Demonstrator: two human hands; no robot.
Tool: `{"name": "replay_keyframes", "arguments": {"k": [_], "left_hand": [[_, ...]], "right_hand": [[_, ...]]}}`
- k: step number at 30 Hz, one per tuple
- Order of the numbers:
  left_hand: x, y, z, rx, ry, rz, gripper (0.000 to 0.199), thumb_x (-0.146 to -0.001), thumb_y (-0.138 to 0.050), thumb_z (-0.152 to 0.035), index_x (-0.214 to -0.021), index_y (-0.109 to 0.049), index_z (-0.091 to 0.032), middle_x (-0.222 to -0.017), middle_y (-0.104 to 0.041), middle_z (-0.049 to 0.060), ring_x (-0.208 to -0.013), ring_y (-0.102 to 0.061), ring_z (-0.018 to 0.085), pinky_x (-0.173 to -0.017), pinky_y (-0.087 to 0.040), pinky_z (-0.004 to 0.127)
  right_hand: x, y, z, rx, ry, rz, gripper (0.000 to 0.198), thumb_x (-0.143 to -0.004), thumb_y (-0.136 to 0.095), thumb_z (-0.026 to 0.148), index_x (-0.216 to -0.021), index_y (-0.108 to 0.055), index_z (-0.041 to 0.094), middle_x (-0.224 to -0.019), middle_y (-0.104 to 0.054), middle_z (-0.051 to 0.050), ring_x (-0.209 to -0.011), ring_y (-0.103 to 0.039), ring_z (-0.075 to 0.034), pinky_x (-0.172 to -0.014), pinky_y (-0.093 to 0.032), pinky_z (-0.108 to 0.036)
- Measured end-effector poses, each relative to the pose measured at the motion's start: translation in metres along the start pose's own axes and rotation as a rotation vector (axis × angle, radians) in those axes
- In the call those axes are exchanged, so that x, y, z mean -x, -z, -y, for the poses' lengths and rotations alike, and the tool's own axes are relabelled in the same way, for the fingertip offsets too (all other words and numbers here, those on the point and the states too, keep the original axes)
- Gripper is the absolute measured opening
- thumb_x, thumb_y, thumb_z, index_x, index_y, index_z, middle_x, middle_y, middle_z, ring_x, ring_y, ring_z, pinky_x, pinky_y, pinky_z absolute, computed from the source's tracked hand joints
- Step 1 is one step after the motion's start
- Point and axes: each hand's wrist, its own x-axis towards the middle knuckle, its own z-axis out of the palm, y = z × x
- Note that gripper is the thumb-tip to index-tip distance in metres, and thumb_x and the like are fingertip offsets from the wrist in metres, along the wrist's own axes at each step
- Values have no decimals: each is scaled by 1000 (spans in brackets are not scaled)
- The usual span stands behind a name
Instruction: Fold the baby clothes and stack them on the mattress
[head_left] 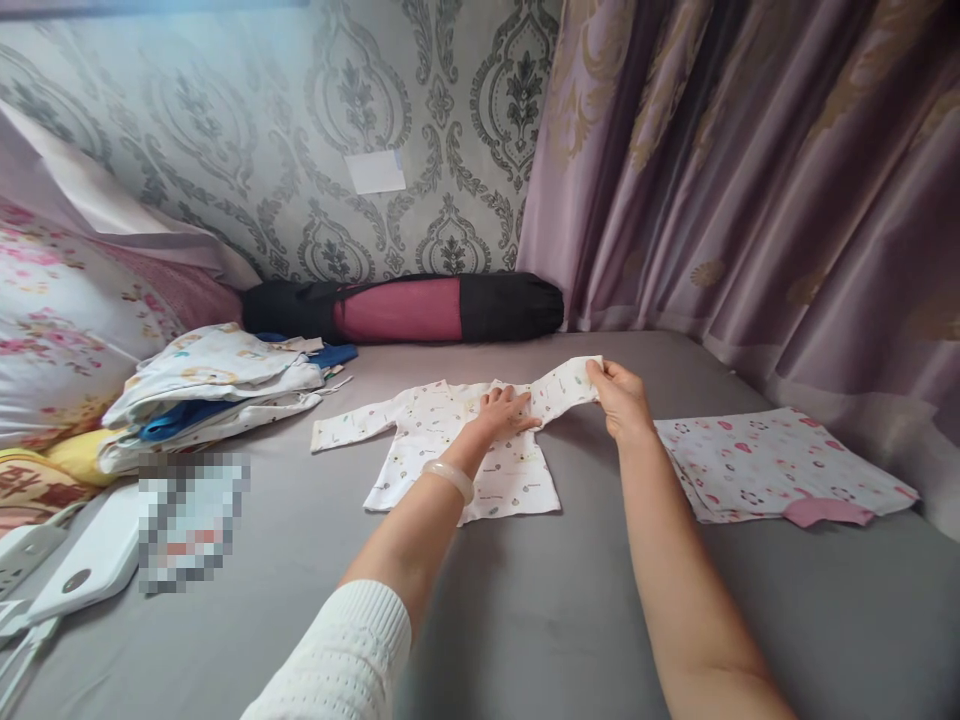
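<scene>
A small white long-sleeved baby shirt (427,440) with a fine print lies spread on the grey sheet, its sleeves reaching out to both sides. My left hand (504,412) rests on the shirt's upper right part with fingers spread, pressing on the cloth. At the cuff of the right-hand sleeve, my right hand (619,395) pinches the fabric between thumb and fingers and holds it outstretched. A bangle (448,480) circles my left wrist.
Folded printed cloth (780,460) lies at right. A pile of baby clothes (217,385) sits at left by a floral pillow (67,330). A white power bank-like device (94,550) and power strip (30,550) lie front left. A black and pink roll bag (405,308) lies along the wall.
</scene>
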Motion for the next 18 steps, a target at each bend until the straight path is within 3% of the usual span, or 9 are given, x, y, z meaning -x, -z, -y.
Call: {"name": "replay_keyframes", "arguments": {"k": [7,12,18], "left_hand": [[-6,19,-8,-80,45,107,87,-74,-44,-78,-146,-30,-32,-154,-25,15,-141,-16,43,-108,-17,57],[-13,31,-13,-107,67,171,91,-68,-52,-78,-143,-35,-31,-150,-30,15,-138,-22,42,-108,-20,55],[-8,29,-8,-44,31,114,84,-68,-55,-74,-136,-43,-27,-142,-39,15,-136,-28,40,-106,-28,52]], "right_hand": [[11,-16,1,-116,-127,26,21,-66,-76,34,-76,-66,18,-61,-65,4,-52,-56,-9,-43,-37,-17],[21,-28,0,-128,-196,101,20,-68,-76,33,-76,-66,18,-61,-65,3,-51,-55,-9,-42,-38,-16],[28,-39,0,-123,-258,136,13,-75,-71,28,-77,-65,17,-59,-64,3,-48,-55,-8,-38,-40,-14]]}}
